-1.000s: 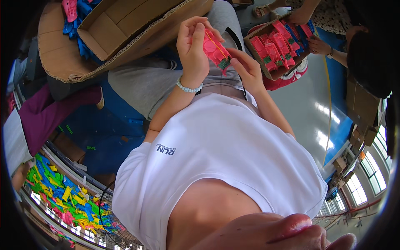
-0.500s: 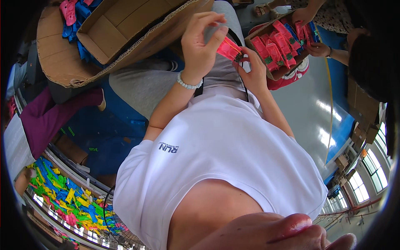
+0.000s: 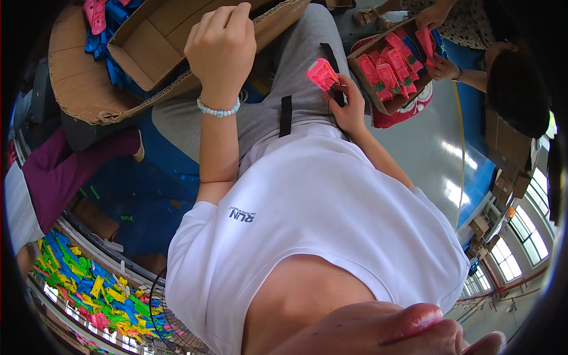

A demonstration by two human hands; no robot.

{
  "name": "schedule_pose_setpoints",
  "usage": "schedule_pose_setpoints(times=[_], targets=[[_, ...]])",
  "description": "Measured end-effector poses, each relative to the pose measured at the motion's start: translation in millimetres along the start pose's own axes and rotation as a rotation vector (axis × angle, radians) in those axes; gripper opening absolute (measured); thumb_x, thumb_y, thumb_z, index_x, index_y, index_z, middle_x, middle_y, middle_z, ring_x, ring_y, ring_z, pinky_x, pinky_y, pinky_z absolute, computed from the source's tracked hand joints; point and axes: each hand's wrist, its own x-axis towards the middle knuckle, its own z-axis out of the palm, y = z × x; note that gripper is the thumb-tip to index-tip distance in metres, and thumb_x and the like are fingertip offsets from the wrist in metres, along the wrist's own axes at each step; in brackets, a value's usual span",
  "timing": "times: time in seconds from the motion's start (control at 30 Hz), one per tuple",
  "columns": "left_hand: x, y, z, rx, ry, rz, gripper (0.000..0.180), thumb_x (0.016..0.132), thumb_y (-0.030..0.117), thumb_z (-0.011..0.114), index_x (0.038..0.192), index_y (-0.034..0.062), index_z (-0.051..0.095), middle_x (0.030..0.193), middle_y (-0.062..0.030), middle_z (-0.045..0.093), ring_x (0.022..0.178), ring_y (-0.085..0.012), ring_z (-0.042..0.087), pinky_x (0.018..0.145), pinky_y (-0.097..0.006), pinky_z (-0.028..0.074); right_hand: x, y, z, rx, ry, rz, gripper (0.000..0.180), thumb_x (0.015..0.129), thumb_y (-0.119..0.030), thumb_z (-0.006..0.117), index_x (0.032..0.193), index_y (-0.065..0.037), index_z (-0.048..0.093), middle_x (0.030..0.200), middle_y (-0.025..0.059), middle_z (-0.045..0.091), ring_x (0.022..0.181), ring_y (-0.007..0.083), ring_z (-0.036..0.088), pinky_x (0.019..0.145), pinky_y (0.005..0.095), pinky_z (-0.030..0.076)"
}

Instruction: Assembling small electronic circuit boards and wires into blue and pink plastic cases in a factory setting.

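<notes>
In my right hand, held over my lap, is a small pink plastic part with a dark piece at its lower end. The fingers and thumb pinch that lower end. My left hand is raised at the near edge of the large cardboard box, its back turned up. Its fingers are curled and their tips hidden, so whatever they may hold cannot be seen. Inside the large box, blue plastic parts and a pink part lie beside a smaller open carton.
To my right, a cardboard box of pink parts with green bits rests on a red seat. Another person's hands hold a pink part above it. Someone in purple trousers is at the left, near a heap of colourful plastic parts.
My left hand has left the pink part and moved left to the large box. My right hand keeps the part, now tilted differently. The other person has lifted a pink part.
</notes>
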Motion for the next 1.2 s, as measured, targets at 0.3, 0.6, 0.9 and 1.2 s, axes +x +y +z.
schedule_pose_setpoints(times=[0.3, 0.6, 0.9, 1.2], targets=[[0, -5, -1, 0.062, -0.005, -0.02, 0.01, 0.084, 0.011, 0.066, 0.09, 0.0158, 0.072, 0.079, 0.0007, 0.069, 0.075, -0.0189, 0.068, 0.062, -0.033, 0.053, 7, -16, -8, 0.009, 0.069, 0.051, 0.056, 0.082, -0.006, 0.078, 0.131, 0.002, 0.052, 0.116, 0.0107, 0.065, 0.099, 0.0168, 0.067, 0.088, 0.0298, 0.051], [3, -14, -2, 0.02, -0.016, -0.041, 0.015, 0.079, 0.01, 0.068, 0.093, 0.0115, 0.072, 0.079, -0.0011, 0.069, 0.077, -0.0206, 0.067, 0.066, -0.035, 0.054, -3, -37, -10, -0.046, 0.179, 0.069, 0.059, 0.079, -0.003, 0.08, 0.131, 0.001, 0.053, 0.112, 0.0098, 0.065, 0.097, 0.0162, 0.067, 0.086, 0.0296, 0.052], [4, -14, -4, -0.02, -0.067, -0.019, 0.016, 0.08, 0.011, 0.068, 0.095, 0.0116, 0.072, 0.08, -0.0016, 0.069, 0.077, -0.0208, 0.067, 0.068, -0.035, 0.054, -18, -46, -7, -0.085, 0.245, 0.085, 0.055, 0.079, -0.005, 0.08, 0.128, 0.001, 0.055, 0.109, 0.0101, 0.067, 0.095, 0.0163, 0.067, 0.084, 0.0293, 0.052], [3, -14, -6, -0.011, -0.061, -0.015, 0.015, 0.081, 0.01, 0.068, 0.095, 0.0115, 0.072, 0.08, -0.0018, 0.069, 0.078, -0.0206, 0.067, 0.067, -0.035, 0.054, -11, -47, -2, -0.071, 0.222, 0.017, 0.05, 0.079, -0.007, 0.078, 0.124, -0.002, 0.057, 0.11, 0.0134, 0.067, 0.089, 0.0234, 0.07, 0.081, 0.0337, 0.052]])
